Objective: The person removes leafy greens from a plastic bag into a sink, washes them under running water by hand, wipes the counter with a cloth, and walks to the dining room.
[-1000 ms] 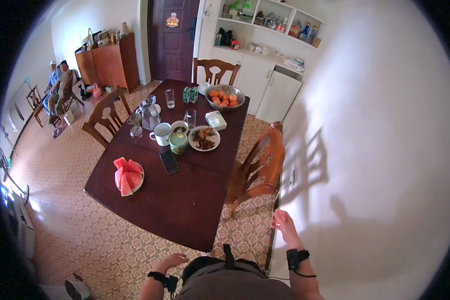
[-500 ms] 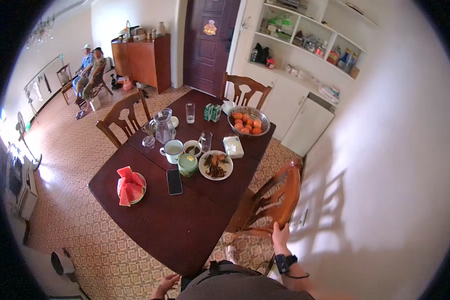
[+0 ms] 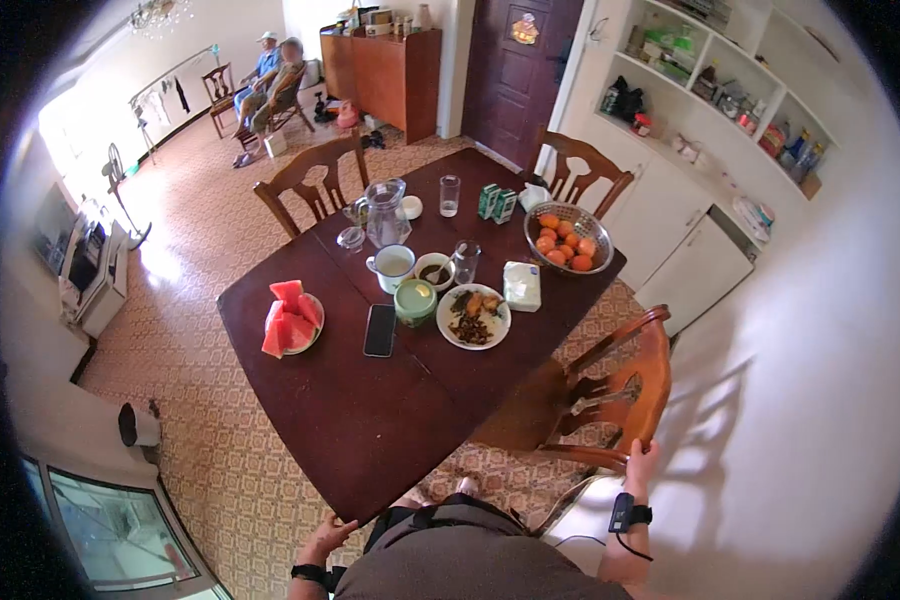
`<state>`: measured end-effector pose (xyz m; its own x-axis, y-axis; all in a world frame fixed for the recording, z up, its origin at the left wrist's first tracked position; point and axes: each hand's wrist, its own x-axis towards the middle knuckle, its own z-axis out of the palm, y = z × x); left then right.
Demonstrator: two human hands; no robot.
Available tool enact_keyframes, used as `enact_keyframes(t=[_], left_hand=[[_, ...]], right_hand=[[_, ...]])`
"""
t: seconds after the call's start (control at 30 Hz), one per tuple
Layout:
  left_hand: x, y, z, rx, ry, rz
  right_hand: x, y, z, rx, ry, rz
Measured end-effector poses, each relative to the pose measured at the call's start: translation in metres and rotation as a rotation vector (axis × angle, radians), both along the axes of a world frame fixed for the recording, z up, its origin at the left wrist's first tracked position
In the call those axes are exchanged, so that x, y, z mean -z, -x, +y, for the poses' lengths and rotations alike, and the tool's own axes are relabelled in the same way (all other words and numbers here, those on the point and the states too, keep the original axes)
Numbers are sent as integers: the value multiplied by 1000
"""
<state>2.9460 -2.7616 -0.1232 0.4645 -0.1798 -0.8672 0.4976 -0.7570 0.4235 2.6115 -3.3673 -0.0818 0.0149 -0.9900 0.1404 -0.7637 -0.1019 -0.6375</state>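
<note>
My right hand (image 3: 642,464) is closed around the near end of the back of a wooden chair (image 3: 653,385), which stands at the table's right side by the white wall. My left hand (image 3: 327,538) is at the near corner of the dark red table (image 3: 370,430), its fingers apart and touching the edge. On the table, closest to my hands, are a black phone (image 3: 379,331), a plate of watermelon slices (image 3: 292,322), a green lidded jar (image 3: 415,301) and a plate of cooked food (image 3: 473,318).
A colander (image 3: 598,250) of orange-red fruit, a tissue pack (image 3: 522,287), a glass pitcher (image 3: 386,215) and an enamel mug (image 3: 392,268) stand farther back. Two more chairs (image 3: 315,180) flank the table. Two people (image 3: 270,85) sit across the room. A bin (image 3: 140,427) is left.
The view has shifted, so the table and room appear farther right. My left hand has come up to the table corner. My right hand stays on the chair back, and more of the seat shows.
</note>
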Motion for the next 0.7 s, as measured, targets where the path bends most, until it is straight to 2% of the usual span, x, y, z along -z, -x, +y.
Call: enact_keyframes(t=[0.03,0.07,0.13,0.17,0.2,0.27,0.33,0.4,0.47,0.53,0.6,0.7], left_hand=[[-8,-2,1,50,-11,13],[-7,-6,8,43,-20,10],[11,-12,19,193,-107,-71],[25,-20,25,253,-117,-70],[15,-25,23,255,-111,-70],[-37,-41,1,120,76,-1],[-48,-52,-11,94,117,-32],[-71,-63,-28,38,230,-183],[-78,-72,-42,11,291,-225],[-101,-75,-64,-205,504,-102],[-116,-74,-88,-311,544,-77],[-128,-64,-109,-440,576,-146]], right_hand=[[-27,-17,12,10,105,174],[-51,-36,24,2,97,170],[-92,-79,42,-54,480,217],[-99,-100,43,-165,472,187],[-105,-119,43,-271,467,156],[-87,-160,33,-493,-107,-534],[-127,-218,57,-472,-549,-717],[-134,-258,63,-562,-737,-912],[-130,-297,52,-559,-832,-989],[-111,-332,24,-490,-863,-998],[-85,-362,-18,-420,-899,-988],[-58,-405,-70,-542,-964,-898]])
